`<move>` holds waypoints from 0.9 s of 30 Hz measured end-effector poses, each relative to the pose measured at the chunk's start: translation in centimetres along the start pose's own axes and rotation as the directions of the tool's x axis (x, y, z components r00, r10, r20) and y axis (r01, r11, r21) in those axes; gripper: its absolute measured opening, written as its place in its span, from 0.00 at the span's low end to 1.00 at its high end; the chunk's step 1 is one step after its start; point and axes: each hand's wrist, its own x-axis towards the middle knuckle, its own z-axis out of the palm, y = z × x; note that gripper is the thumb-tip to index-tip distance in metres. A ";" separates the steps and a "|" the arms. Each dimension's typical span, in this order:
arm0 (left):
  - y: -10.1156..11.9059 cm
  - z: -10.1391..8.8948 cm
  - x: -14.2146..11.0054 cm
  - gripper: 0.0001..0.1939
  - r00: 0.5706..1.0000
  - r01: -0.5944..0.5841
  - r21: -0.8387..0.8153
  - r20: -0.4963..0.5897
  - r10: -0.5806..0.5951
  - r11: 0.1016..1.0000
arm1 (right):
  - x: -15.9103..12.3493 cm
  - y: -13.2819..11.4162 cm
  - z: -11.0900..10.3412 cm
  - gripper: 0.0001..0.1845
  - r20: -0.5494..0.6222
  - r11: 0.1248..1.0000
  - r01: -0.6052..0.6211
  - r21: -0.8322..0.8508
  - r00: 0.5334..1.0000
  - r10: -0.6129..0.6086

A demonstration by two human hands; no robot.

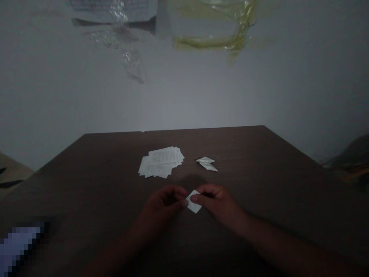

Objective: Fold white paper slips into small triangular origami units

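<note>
A small folded piece of white paper (195, 208) is held low over the table, one corner pointing toward me. My right hand (221, 200) pinches it between thumb and fingers from the right. At its left corner, the thumb and fingertips of my left hand (165, 202) close on the edge; the exact grip there is dim. Beyond my hands, two folded paper pieces (208, 166) lie close together on the right. To their left is a loose, fanned pile of printed paper sheets (161, 161).
The dark wooden table (109, 161) meets a pale wall (184, 92) at its far edge. Taped sheets and yellow tape (207, 43) hang on the wall. A blurred-out, bright flat object (20, 246) lies at the near left. A dark shape (357, 154) stands off the table's right side.
</note>
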 end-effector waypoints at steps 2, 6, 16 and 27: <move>0.3 -0.1 0.1 0.13 0.998 -0.060 0.121 -0.020 0.063 0.991 | 0.2 -0.2 -0.4 0.19 -0.013 0.990 0.089 -0.108 0.996 -0.090; 1.1 0.0 0.0 0.09 0.972 -0.193 0.364 -0.054 0.227 0.911 | 0.6 0.3 -0.7 0.15 -0.043 0.977 0.124 -0.171 0.990 -0.133; 1.2 0.5 -0.3 0.11 0.984 -0.114 0.337 -0.090 0.152 0.935 | 1.0 1.2 -0.8 0.18 -0.033 1.000 0.006 0.005 0.999 -0.006; -1.0 0.5 0.6 0.12 0.984 -0.109 0.159 -0.121 0.129 0.981 | 0.7 1.0 -0.1 0.23 -0.120 0.983 -0.044 0.177 0.991 0.066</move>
